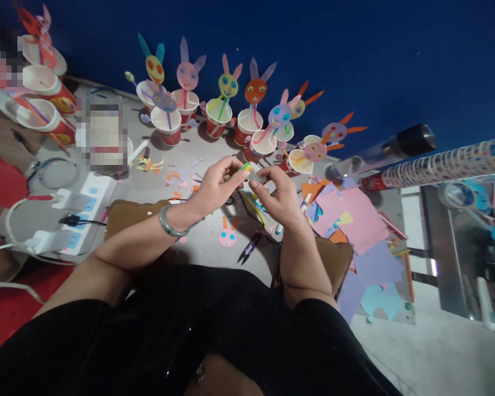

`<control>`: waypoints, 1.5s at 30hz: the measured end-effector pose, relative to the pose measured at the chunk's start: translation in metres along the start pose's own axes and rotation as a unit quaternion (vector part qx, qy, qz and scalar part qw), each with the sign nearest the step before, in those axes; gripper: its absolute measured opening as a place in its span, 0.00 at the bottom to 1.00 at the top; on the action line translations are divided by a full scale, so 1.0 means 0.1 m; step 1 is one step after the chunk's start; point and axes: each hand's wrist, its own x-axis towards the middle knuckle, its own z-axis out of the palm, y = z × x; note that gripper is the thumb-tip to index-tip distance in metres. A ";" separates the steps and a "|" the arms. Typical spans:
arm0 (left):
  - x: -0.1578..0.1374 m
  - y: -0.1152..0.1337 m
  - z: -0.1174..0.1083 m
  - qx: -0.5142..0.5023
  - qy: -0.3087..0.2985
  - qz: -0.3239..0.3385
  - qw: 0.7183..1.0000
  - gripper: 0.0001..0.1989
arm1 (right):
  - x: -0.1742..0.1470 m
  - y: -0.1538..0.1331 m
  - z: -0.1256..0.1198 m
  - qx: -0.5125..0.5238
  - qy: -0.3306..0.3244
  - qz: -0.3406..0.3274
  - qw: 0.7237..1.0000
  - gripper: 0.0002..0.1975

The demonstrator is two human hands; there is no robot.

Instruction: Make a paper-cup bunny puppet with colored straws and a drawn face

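Observation:
My left hand (220, 187), with a bangle on its wrist, pinches a small green-and-yellow item (246, 166). My right hand (279, 197) faces it, its thumb and fingers closed on a small grey-white rounded item (256, 171). The hands nearly meet above the table, and I cannot make out either item's kind. Below them lies a pink paper rabbit face (227, 237) with blue eyes and orange ears. Purple thread snips (249, 248) rest to its right. Yellow strips (253, 206) and a marker are partly hidden under my right hand.
Several paper cups (168, 125) with paper rabbits stand along the blue wall (313, 38). Coloured paper sheets (348, 212) spread at the right, below a long stack of cups (437, 165). A power strip (84, 217) with cables lies left. Paper scraps (179, 179) litter the table.

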 end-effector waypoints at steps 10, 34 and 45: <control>0.05 -0.07 -0.09 0.118 -0.031 0.018 0.992 0.05 | -0.02 0.06 -0.02 -0.062 -0.001 -0.015 0.998 0.15; 0.07 0.01 -0.15 0.287 -0.051 0.063 0.955 0.02 | -0.04 0.04 -0.04 -0.121 -0.058 0.009 0.991 0.20; 0.09 0.14 -0.17 0.022 -0.130 -0.100 0.986 0.06 | 0.03 -0.01 -0.24 0.052 -0.130 0.029 0.990 0.19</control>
